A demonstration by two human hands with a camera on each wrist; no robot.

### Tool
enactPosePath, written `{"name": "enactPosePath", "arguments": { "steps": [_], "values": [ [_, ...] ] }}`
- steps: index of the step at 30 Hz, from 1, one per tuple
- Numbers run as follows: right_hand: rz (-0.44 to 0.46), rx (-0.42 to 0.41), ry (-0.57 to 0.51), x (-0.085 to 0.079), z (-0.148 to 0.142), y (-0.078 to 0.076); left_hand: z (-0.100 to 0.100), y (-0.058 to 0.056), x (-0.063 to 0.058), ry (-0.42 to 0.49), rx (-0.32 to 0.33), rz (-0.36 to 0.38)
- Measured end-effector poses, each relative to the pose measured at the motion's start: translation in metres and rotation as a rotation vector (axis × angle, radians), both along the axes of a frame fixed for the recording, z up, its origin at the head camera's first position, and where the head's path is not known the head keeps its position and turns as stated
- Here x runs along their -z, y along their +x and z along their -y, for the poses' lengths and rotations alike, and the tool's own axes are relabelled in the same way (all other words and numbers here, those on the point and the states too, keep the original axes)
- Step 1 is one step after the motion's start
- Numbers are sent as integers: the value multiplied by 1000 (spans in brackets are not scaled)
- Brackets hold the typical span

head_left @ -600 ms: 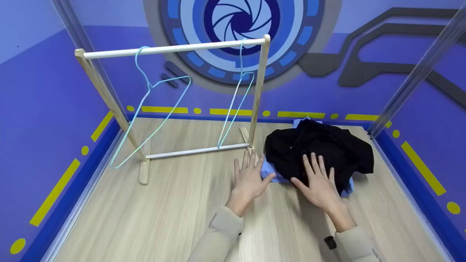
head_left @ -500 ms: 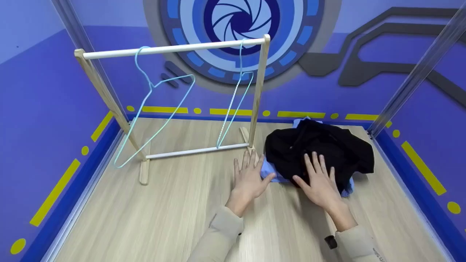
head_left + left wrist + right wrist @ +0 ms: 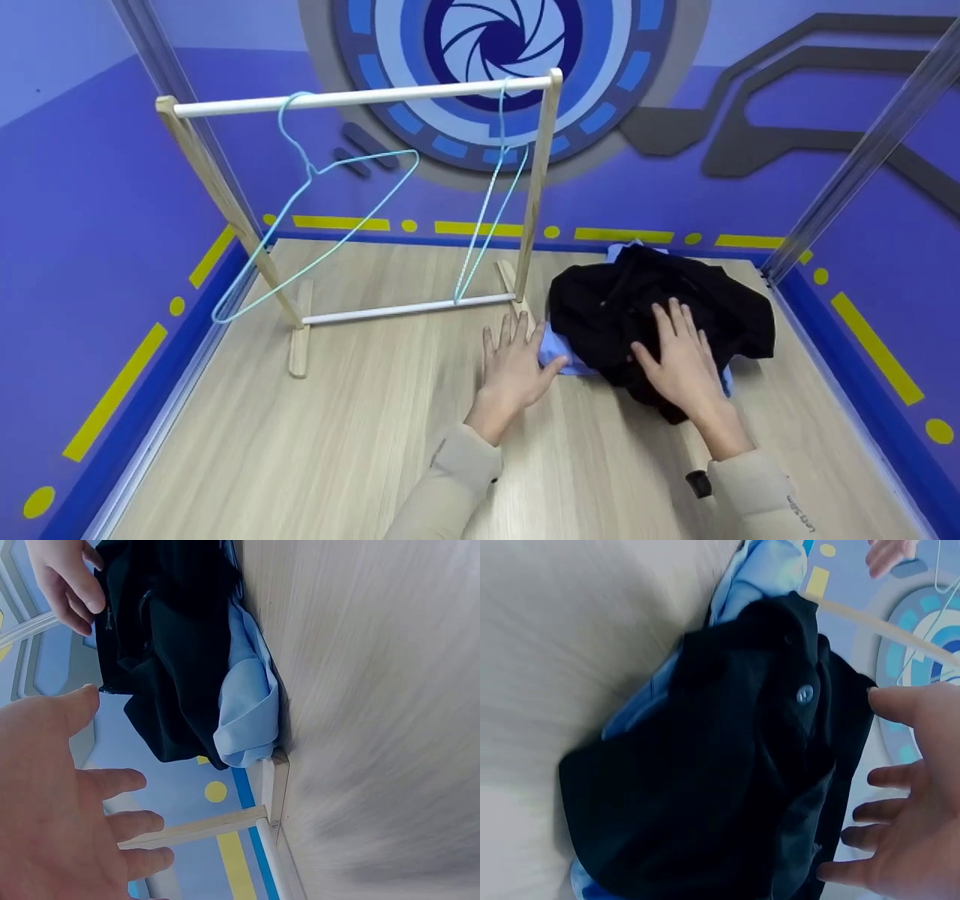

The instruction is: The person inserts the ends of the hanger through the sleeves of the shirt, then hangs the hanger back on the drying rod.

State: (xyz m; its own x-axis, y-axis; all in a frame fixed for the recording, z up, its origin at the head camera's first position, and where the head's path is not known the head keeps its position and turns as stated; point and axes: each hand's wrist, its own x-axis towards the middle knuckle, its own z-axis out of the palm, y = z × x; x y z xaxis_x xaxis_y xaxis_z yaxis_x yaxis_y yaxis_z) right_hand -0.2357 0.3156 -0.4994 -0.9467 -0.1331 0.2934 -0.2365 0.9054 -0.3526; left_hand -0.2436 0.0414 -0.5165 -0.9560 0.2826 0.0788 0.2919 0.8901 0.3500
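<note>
A crumpled black buttoned garment (image 3: 600, 307) lies heaped on light blue cloth (image 3: 559, 349) at the table's right side. My right hand (image 3: 684, 371) is over the front of the black heap, fingers spread. In the right wrist view its thumb overlaps the garment's edge; whether it touches is unclear. A button (image 3: 804, 694) shows on the black fabric. My left hand (image 3: 510, 375) is held flat with straight fingers, left of the heap and beside the rack's right foot, holding nothing. In the left wrist view its palm faces the heap with a gap between them.
A small wooden clothes rack (image 3: 544, 172) with white bars stands left of the heap. Two light blue wire hangers, a left hanger (image 3: 307, 174) and a right hanger (image 3: 487, 202), hang from its top bar. Blue walls (image 3: 637, 187) enclose the table (image 3: 360, 435).
My right hand has shifted slightly right and away from me. A fold of the black garment has dropped toward the front. The left hanger has swung. My left hand has stayed in place.
</note>
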Motion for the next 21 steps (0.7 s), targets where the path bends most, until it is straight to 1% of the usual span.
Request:
{"name": "enactPosePath", "arguments": {
  "steps": [6, 9, 15, 18, 21],
  "values": [
    [-172, 59, -21, -7, -15, -11, 0, 1, 2, -23, -5, 3],
    [-199, 85, -24, -12, -24, -15, -1, 1, 3, -16, 1, 2],
    [-165, 124, -40, -15, -40, -27, -3, 1, 5, 16, 25, -14],
    [-112, 155, -41, -15, -47, -34, -3, 1, 5, 17, 39, -10],
    [-48, 186, -41, -15, -53, -38, -3, 2, 4, 36, 60, 14]
  ]
}}
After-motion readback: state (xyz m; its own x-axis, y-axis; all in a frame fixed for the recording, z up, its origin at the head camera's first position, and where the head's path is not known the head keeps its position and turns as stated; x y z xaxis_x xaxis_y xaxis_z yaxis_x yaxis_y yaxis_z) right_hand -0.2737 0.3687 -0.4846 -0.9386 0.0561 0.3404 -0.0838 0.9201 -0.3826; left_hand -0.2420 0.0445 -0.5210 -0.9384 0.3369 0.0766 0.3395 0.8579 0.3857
